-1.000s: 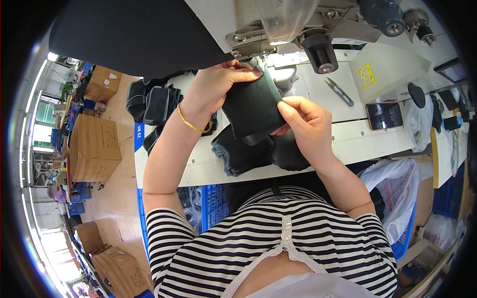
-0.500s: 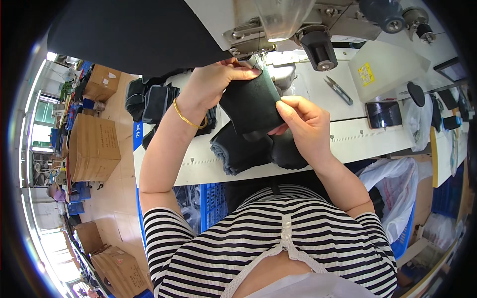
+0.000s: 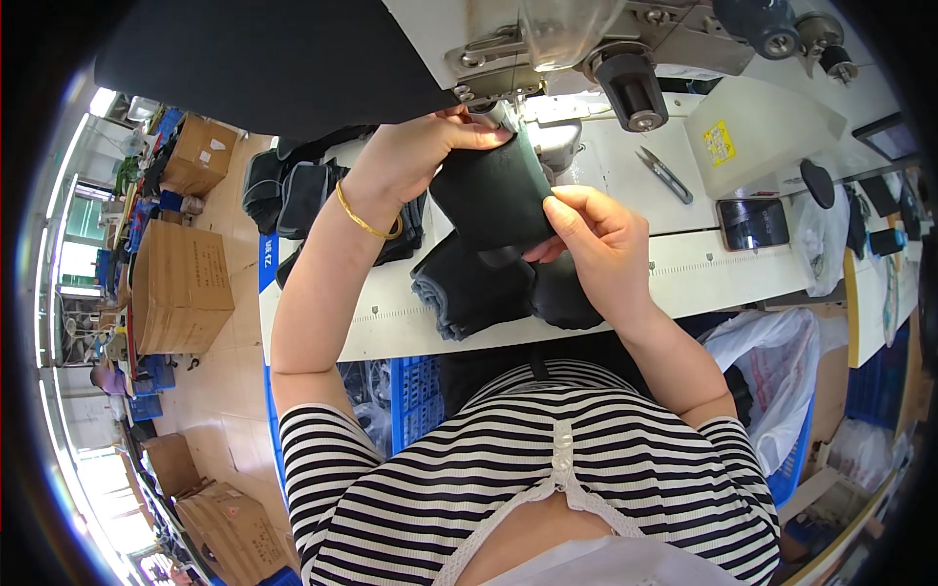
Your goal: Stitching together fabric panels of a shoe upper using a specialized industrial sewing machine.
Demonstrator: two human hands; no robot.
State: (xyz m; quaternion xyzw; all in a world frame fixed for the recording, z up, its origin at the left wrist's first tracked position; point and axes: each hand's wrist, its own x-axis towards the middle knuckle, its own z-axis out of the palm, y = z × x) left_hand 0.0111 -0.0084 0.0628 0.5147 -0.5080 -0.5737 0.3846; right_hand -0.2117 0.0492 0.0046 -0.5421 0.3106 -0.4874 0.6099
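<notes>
Dark fabric piece (image 3: 493, 200) is pinched between both hands at the sewing machine's needle (image 3: 498, 115): left hand (image 3: 420, 146) clamped on its upper edge nearest the needle, right hand (image 3: 596, 230) on the lower right corner.

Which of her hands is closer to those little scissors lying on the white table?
The right hand is nearer; it holds the dark fabric piece just left of the scissors. The left hand is farther left, by the sewing machine's needle.

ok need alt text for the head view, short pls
Both hands, left hand and right hand, hold a dark fabric piece at the head of a white sewing machine; folded dark fabric pieces lie on the white table beneath.
</notes>
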